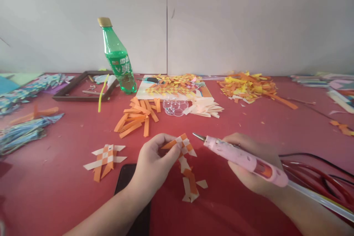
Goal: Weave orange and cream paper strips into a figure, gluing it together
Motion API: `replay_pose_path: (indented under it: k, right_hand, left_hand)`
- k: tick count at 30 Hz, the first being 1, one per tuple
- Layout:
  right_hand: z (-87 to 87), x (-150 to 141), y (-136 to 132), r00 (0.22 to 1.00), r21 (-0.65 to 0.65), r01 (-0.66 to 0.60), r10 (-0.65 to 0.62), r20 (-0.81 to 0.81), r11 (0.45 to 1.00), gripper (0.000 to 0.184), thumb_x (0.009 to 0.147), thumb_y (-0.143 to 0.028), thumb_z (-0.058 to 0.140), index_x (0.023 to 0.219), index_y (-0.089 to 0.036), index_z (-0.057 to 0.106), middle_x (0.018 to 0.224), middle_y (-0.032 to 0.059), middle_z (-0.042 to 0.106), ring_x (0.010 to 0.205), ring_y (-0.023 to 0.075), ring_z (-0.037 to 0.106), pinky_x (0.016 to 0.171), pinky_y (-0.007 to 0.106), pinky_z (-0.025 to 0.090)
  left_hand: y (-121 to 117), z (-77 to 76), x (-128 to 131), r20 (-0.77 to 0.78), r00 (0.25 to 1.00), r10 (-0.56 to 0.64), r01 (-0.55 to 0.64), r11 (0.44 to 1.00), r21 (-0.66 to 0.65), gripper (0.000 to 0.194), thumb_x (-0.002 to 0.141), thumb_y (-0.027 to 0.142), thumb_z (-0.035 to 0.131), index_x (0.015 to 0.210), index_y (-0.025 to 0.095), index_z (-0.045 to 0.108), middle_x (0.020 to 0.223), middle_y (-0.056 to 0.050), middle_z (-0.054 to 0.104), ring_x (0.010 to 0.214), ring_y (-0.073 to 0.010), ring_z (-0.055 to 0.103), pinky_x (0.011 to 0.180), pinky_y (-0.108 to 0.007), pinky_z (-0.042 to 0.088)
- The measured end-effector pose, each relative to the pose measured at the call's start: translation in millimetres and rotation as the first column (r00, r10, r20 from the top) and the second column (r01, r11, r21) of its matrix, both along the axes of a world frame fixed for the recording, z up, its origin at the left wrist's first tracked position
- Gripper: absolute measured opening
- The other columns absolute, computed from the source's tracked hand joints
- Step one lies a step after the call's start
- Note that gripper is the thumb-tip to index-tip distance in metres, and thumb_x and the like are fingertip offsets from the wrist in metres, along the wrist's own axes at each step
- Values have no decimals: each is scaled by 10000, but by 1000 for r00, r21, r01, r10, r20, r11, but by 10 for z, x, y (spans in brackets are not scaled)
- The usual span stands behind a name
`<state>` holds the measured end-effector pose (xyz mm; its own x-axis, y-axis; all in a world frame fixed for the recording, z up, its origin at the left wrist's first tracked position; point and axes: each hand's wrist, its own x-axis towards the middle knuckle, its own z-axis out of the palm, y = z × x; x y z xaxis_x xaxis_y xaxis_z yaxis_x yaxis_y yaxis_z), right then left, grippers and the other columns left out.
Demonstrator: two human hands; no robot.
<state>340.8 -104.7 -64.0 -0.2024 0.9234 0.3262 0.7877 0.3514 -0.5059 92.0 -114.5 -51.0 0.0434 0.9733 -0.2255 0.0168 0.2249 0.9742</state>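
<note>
At the far side, we observed a pale grey wall (226, 22) divided by a narrow vertical seam (167, 25). We noted one short dark mark (173, 13) just right of the seam. We recorded a red tabletop (49, 199) extending from the near side to the wall. We found the wall brighter at left, dimmer at right.

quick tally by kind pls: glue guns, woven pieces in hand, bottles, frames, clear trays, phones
Glue gun: 1, in the right hand
Woven paper piece in the left hand: 1
Green bottle: 1
Dark frame: 1
Clear tray: 1
Phone: 1, partly hidden
Total: 6
</note>
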Motion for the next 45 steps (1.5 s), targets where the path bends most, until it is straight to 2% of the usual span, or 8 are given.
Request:
replay_pose_path:
  k: [6, 13, 19, 25, 29, 38, 45]
  right_hand:
    - [124, -190, -155, 995, 117, -30, 19, 96, 993, 87, 756, -200, 491, 742, -241, 566, 629, 3, 642, 556, 154, 588, 535, 267, 411]
    - [111, -182, -164, 982, 146, -55, 27, 189, 988, 65, 760, -192, 495, 739, -235, 540, 606, -10, 613, 469, 120, 515, 473, 245, 363]
    - [101, -140, -102, 978, 218, -161, 126, 165, 963, 74, 716, -160, 523, 723, -234, 519, 575, -27, 577, 450, 113, 497, 472, 237, 360]
    - [102, -145, -82, 977, 230, -182, 149, 154, 956, 89, 705, -147, 527, 712, -234, 510, 552, -37, 554, 440, 109, 490, 468, 229, 356]
    - [111, -155, -96, 982, 211, -156, 129, 136, 965, 87, 712, -150, 524, 705, -235, 514, 544, -39, 559, 450, 108, 503, 474, 224, 361]
    - [181, -215, -185, 997, 68, 14, -19, 73, 998, 71, 736, -232, 493, 700, -235, 554, 576, -18, 620, 492, 119, 549, 492, 241, 361]
    - [247, -240, -193, 1000, -16, 23, -23, -5, 1000, 113, 741, -254, 470, 671, -226, 555, 540, -26, 594, 435, 104, 486, 459, 243, 345]
  left_hand:
    - [-16, 15, 2, -11, 1000, -9, 9, 1000, 17, 197, 811, 365, 665, 770, 173, 646, 781, -38, 736, 745, -164, 672, 690, -239, 503]
    - [-9, 9, 6, -14, 1000, -26, 26, 999, 25, 224, 813, 377, 671, 739, 167, 641, 784, -40, 741, 761, -162, 671, 682, -229, 503]
    - [-27, -12, -2, 5, 1000, -29, 29, 999, 24, 223, 800, 392, 692, 761, 177, 650, 784, -16, 735, 746, -134, 660, 660, -196, 494]
    - [-24, -18, -8, -8, 1000, -27, 27, 999, 30, 225, 805, 399, 689, 782, 177, 659, 779, -15, 726, 742, -133, 651, 663, -204, 497]
    - [-28, -18, -9, -4, 1000, -30, 30, 998, 48, 220, 812, 402, 688, 806, 182, 678, 802, -11, 729, 761, -129, 662, 685, -198, 506]
    - [-42, 1, 5, 115, 991, -68, 65, 997, 33, 192, 822, 386, 690, 872, 200, 695, 838, 2, 731, 759, -112, 676, 701, -181, 539]
    - [-29, -16, 5, 186, 977, -107, 106, 994, 12, 202, 824, 383, 691, 888, 192, 691, 825, 4, 722, 741, -109, 675, 704, -195, 555]
